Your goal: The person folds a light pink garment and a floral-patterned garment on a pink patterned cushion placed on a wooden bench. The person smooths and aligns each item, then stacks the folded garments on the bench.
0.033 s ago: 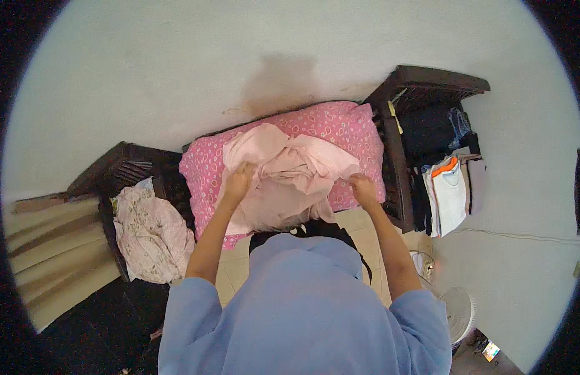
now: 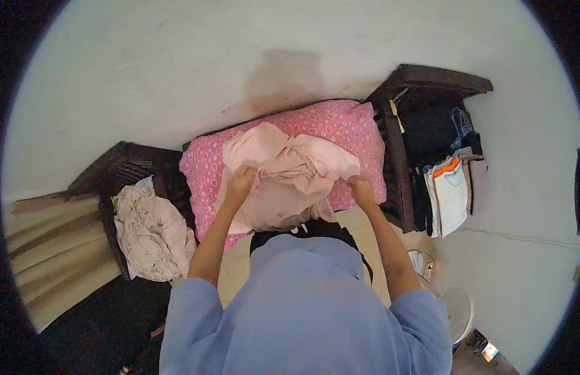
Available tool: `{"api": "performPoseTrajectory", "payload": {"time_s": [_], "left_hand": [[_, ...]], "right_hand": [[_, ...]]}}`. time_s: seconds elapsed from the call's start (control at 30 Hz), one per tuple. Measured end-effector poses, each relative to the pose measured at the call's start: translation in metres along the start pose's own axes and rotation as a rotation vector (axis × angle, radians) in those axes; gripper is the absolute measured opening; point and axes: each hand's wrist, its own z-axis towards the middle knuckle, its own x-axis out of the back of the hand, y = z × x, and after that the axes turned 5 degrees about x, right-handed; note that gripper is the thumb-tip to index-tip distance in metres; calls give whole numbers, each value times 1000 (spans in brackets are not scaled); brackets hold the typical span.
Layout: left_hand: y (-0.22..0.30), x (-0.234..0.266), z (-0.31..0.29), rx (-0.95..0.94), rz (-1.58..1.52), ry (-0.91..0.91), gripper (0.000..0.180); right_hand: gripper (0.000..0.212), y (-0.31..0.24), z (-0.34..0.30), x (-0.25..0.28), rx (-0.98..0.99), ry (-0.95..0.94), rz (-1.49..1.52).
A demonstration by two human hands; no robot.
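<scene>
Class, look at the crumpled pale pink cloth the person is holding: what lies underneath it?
Under the pale pink cloth lies a bright pink patterned cushion; its top and sides show. Its middle is covered, so anything there is hidden. The left hand and right hand grip the cloth.

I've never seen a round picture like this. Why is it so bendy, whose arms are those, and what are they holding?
A person wears a wide-eyed camera on the head, looking down, so edges bend. The arms are that person's own. The left hand and right hand each grip the pale pink cloth, which lies bunched on a pink patterned cushion. To the left, a flowery cloth lies on a dark wooden chair. To the right, folded clothes sit on another dark chair.
</scene>
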Motion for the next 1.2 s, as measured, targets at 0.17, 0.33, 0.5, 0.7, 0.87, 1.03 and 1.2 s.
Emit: {"api": "performPoseTrajectory", "payload": {"time_s": [0.17,0.33,0.5,0.7,0.87,1.03,1.2], "left_hand": [[11,-26,-13,379,-182,57,24],[34,-21,7,420,-150,-28,17],[41,-30,24,392,-189,52,13],[45,-48,36,264,-143,204,13],[50,-54,48,277,-148,174,13],[61,-41,46,288,-297,251,15],[66,-37,30,259,-434,144,13]], "right_hand": [[9,-35,48,-11,-202,-265,43],[17,-52,102,-59,-4,33,154],[26,-50,136,-97,-62,-77,124],[24,-45,147,-103,-138,-231,140],[17,-31,133,-121,-180,-52,274],[18,-30,131,-122,-104,-70,203],[22,-45,125,-111,-116,-41,116]]}}
